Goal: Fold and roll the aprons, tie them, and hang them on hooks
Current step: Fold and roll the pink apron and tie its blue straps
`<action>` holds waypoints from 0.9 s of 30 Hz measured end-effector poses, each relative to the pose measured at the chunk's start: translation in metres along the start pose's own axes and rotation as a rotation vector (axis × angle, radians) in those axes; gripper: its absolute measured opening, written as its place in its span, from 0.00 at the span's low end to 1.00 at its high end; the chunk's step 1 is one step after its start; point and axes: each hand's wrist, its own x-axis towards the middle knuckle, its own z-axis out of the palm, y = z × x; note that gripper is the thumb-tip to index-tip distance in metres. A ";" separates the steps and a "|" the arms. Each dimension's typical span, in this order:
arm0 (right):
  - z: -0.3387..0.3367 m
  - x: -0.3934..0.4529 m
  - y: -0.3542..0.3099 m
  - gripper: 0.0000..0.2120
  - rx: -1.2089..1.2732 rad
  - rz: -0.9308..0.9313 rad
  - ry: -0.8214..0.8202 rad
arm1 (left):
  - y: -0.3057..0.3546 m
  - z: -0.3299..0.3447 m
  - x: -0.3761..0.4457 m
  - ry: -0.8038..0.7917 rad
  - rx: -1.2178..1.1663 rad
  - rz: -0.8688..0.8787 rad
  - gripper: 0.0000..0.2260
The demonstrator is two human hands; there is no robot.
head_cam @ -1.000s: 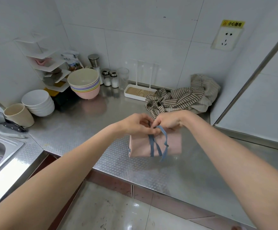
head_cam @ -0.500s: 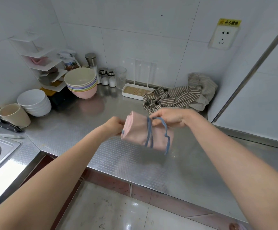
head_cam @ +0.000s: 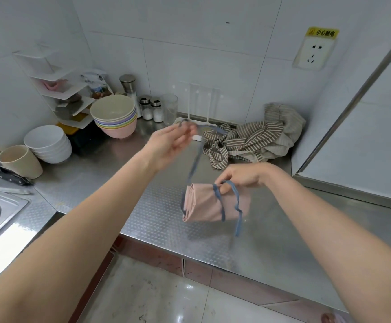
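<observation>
The pink rolled apron (head_cam: 213,203) is hanging just above the steel counter (head_cam: 157,220), near-centre, long axis running left-right, folded end facing left. The right hand (head_cam: 243,174) is sitting directly over its top edge, fingers curled and pinching the blue strap loop (head_cam: 227,184) that is wrapping the roll's middle. A loose strap tail (head_cam: 237,220) is dangling off the roll's right side toward the near edge.

The left hand (head_cam: 169,142) is raised up and to the far left of the roll, well apart from it. A long blue strap (head_cam: 195,159) is running taut from the roll's left end up to its fingers; the hand is motion-blurred, so its exact hold is unclear, though the strap looks caught in the fingertips.

Judgement: the roll is tied, and the long strap is being drawn out as a hanging loop. No hook is showing.

The striped apron (head_cam: 248,141) is lying crumpled at far right, untouched.

Writing: the yellow label (head_cam: 322,33) above the wall socket (head_cam: 312,54) is showing Chinese characters, too blurred to read surely.
</observation>
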 end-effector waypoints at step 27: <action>-0.009 -0.009 -0.006 0.10 0.765 -0.218 -0.062 | -0.035 0.005 -0.013 -0.085 0.273 -0.005 0.11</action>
